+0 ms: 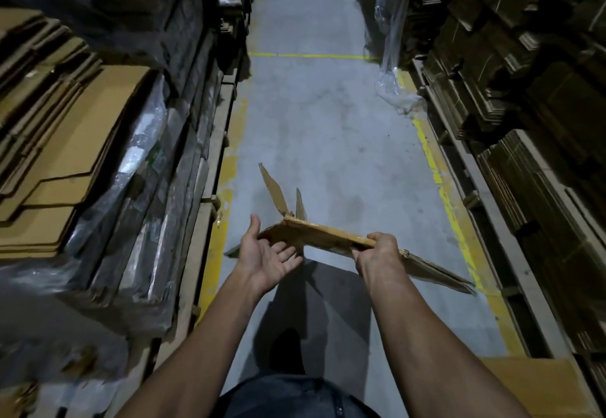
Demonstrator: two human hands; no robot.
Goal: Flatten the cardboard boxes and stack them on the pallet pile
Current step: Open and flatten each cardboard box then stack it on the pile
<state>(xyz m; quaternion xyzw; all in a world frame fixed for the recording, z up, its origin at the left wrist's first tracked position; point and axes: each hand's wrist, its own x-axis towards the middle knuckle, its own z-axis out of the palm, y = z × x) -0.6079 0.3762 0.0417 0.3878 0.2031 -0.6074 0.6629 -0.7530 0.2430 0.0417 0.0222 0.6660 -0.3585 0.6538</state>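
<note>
Cardboard box [323, 237], seemingly flattened, gripped by right hand [377, 255]; underside hidden.

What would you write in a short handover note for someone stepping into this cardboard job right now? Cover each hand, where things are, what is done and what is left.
Left hand: open, palm up, touching the near-left end of the cardboard box.
Right hand: shut on the box's right side.
The box is held above the aisle floor, mostly collapsed, with flaps sticking up at the far end.
Stack of flattened cardboard sits to the left, on wrapped pallet loads.
Done: box nearly flat.
Left: press the flaps flat, then lay it on the stack.
</note>
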